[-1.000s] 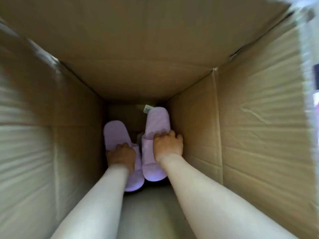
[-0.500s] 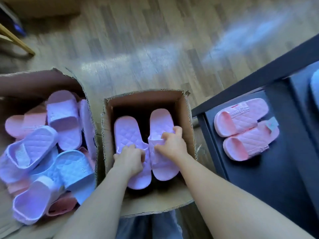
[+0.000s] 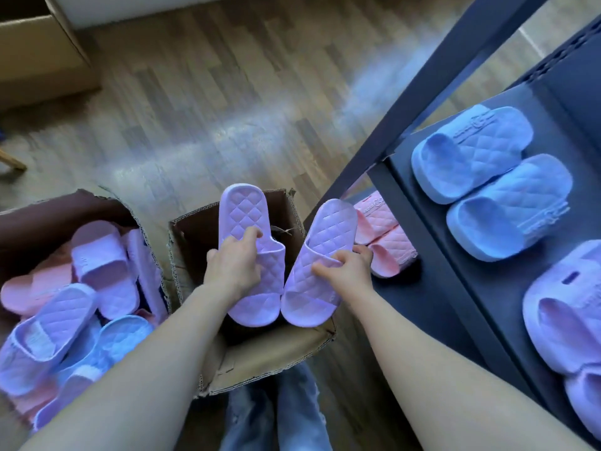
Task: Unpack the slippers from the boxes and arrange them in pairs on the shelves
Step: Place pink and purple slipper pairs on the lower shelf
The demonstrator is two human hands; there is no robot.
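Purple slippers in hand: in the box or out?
Out: left slipper in left hand, right slipper in right hand, above the box rim.

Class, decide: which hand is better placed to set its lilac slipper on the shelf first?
Probably the right hand: the right slipper is nearest the shelf, beside the pink pair; the left hand holds the left slipper over the box.
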